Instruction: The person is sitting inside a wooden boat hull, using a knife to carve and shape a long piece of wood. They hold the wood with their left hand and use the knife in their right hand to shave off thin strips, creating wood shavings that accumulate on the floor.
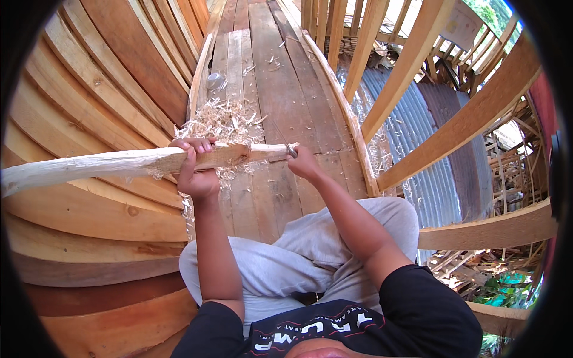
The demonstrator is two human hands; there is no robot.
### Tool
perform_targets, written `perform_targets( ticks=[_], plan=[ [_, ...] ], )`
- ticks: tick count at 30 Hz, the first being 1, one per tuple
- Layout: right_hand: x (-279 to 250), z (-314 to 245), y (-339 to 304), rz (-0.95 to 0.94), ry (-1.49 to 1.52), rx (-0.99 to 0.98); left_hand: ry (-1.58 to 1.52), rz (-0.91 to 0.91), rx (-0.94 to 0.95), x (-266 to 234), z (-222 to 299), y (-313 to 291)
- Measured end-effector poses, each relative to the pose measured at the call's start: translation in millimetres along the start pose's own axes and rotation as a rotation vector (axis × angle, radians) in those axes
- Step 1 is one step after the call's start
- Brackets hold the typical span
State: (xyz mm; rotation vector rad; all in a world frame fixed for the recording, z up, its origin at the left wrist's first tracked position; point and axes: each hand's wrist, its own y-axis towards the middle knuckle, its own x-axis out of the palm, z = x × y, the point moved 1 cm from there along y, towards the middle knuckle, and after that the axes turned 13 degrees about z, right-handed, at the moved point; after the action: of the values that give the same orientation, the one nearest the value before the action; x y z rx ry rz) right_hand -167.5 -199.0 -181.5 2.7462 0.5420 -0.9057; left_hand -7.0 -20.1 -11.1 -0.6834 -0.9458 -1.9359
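A long, pale, peeled wooden pole [101, 168] lies across in front of me, running from the far left rim to its narrower right end. My left hand [199, 179] is wrapped round its thicker, browner part, thumb on the near side and fingers over the far side. At the narrow end, my right hand [305, 163] is closed on a knife [290, 150]. Its thin blade points up and away, close against the pole's tip; the handle is mostly hidden in the fist.
Curled wood shavings [222, 122] are heaped on the plank floor [286, 107] beyond the pole. Stacked boards [101, 215] rise along the left. Slanted wooden railing posts [412, 65] border the right, above corrugated metal sheets [430, 143]. A small whitish container [216, 82] stands farther off.
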Motion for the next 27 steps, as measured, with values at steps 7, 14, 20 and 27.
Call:
perform_targets(
  ticks=[7,14,20,27],
  plan=[
    [-15,-32,-15,-0.238,0.144,0.119,0.044,-0.258,0.153,3,28,-2],
    [1,-39,-12,-0.161,-0.097,0.189,0.057,-0.479,0.096,-2,29,2],
    [14,-77,-22,-0.032,-0.106,-0.009,0.035,-0.663,0.017,7,26,4],
    [2,-98,-22,0.064,-0.267,-0.101,0.002,-0.635,0.016,-7,28,16]
  ],
)
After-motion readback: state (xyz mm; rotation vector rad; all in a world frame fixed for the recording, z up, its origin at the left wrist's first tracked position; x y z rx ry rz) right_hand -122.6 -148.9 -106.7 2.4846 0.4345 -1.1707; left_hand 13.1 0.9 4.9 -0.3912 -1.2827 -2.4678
